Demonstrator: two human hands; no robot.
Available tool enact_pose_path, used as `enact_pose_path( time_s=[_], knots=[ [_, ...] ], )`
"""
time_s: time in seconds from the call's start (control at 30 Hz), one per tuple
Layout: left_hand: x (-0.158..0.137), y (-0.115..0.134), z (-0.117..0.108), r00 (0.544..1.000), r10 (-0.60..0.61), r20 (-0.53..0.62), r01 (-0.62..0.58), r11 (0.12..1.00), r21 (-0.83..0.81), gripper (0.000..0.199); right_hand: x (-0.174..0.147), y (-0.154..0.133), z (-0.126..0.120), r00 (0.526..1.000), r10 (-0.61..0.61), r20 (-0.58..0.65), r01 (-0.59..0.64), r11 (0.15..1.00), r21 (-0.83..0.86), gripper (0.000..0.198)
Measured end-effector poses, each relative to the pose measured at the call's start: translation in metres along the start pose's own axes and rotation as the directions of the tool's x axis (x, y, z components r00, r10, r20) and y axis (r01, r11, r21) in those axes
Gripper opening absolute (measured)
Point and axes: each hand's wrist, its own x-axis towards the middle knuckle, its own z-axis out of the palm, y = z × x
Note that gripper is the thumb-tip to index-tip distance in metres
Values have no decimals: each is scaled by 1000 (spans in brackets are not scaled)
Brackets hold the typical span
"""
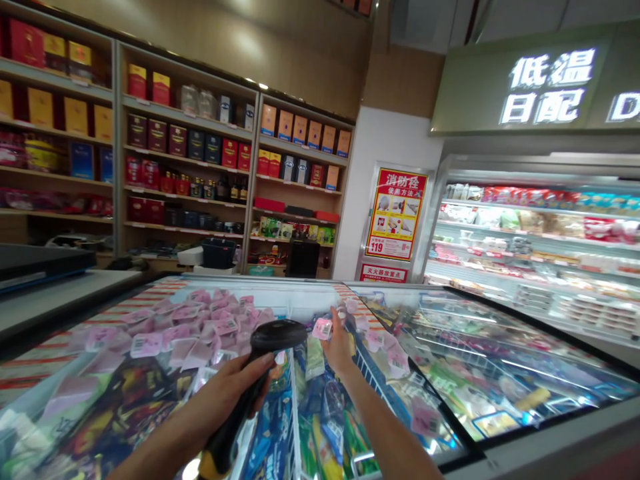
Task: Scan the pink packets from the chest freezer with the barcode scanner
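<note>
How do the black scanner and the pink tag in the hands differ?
The scanner is mostly black with some yellow; the tag is pink and white. The scanner is large and long-handled; the tag is small. The left hand grips the scanner; the right hand holds the tag. Both are above the freezer.

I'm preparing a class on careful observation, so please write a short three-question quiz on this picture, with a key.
1. Which hand grips the black handheld scanner?
2. True or false: the right hand holds a small pink tag.
3. Which number is printed on the red-and-yellow poster?
A) 110
B) 119
C) 120

Key: 1. The left hand. 2. True. 3. B.
</note>
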Motion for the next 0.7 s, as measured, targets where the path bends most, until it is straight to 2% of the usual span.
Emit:
enact_pose_path(
  time_s=[0.17, 0.4, 0.57, 0.63, 0.7],
  knots=[
    [1, -3, -3, 1000, 15, -16, -16, 1000, -17, 42, 4, 1, 10, 999, 35, 2, -35, 999, -35, 69],
    [2, -9, -15, 991, -31, -129, 21, 997, -73, 37, 9, -9, 43, 982, 184, 42, -173, 967, -190, 54],
    [3, -9, -18, 987, -56, -151, 41, 994, -101, 39, 11, -30, 71, 978, 147, 146, -119, 976, -183, 61],
    [4, -8, -18, 987, -59, -148, 45, 994, -97, 40, 13, -36, 74, 974, 81, 210, -37, 978, -205, 67],
    [6, -8, -17, 987, -61, -148, 47, 994, -98, 39, 17, -34, 68, 965, 13, 262, 58, 963, -261, 71]
  ],
)
